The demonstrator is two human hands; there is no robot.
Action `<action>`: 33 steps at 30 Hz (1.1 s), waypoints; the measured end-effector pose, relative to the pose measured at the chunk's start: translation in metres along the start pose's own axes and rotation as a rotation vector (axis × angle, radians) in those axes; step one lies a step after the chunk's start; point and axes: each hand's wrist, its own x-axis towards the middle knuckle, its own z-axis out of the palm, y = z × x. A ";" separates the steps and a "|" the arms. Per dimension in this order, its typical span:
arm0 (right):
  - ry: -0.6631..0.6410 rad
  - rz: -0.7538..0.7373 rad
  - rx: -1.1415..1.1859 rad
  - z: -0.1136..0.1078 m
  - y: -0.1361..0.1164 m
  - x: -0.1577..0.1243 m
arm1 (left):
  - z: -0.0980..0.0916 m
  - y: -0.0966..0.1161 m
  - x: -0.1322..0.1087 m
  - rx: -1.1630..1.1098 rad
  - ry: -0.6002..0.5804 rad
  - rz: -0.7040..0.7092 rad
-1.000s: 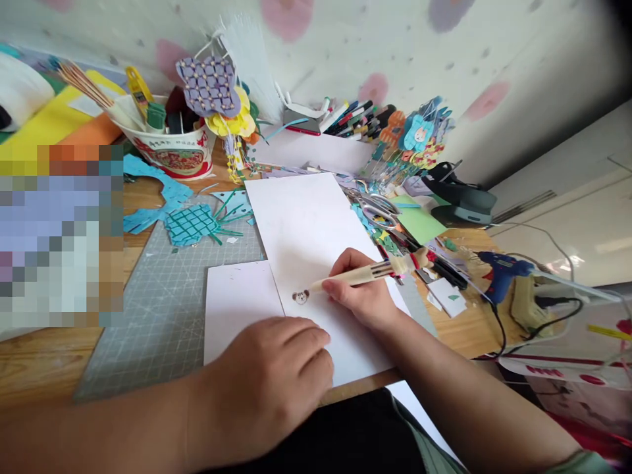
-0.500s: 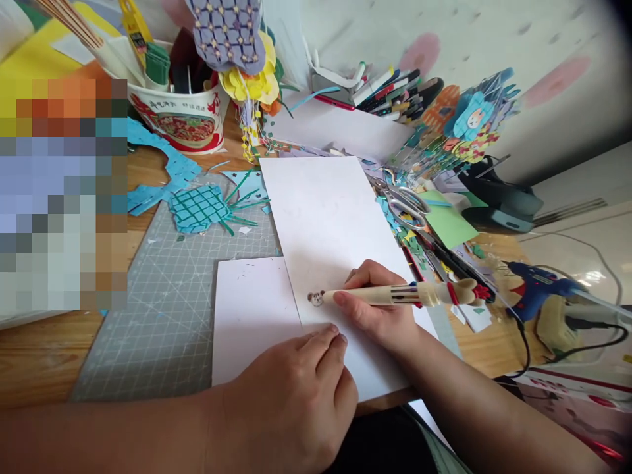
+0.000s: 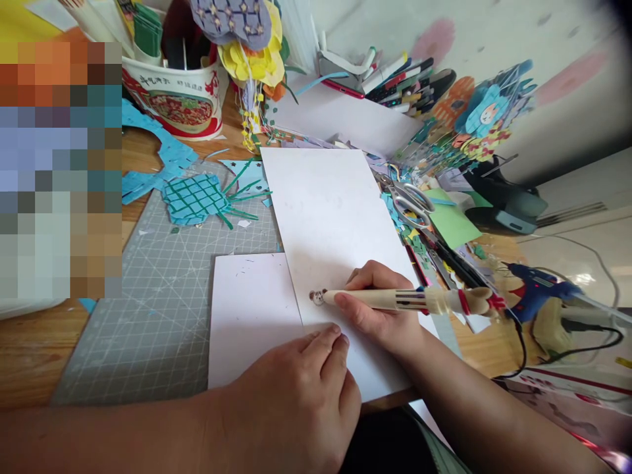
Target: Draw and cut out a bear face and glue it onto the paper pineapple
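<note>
A cream multicolour pen [image 3: 385, 299] with a shaped topper and red trim is pinched in my right hand [image 3: 378, 313]. Its tip touches a small animal-face drawing [image 3: 317, 297] on the white sheet [image 3: 336, 204]. Just below the drawing, my left hand [image 3: 316, 375] lies palm down across the sheet's lower part, its fingers extended close together and holding nothing. A second white sheet [image 3: 249, 303], with a few short pen marks, lies partly beneath the first and under my left hand.
A grey cutting mat [image 3: 143, 316] lies under the papers. Left of them is blue paper with a green lattice [image 3: 195, 199]. Scissors [image 3: 412, 204], paper scraps and a blue glue gun [image 3: 540, 286] are on the right. A paper tub [image 3: 172, 102] holds tools at the back.
The view has shifted slightly. The pen's topper end has swung a little lower and to the right, while its tip remains at the drawing. My left hand stays in place on the paper.
</note>
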 end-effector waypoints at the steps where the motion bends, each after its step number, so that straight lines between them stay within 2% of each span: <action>1: -0.002 -0.004 0.002 0.000 0.000 0.000 | 0.000 0.000 0.000 -0.006 0.001 0.005; 33: 0.010 -0.033 -0.021 0.000 -0.001 0.001 | 0.001 0.000 0.000 0.011 0.030 0.012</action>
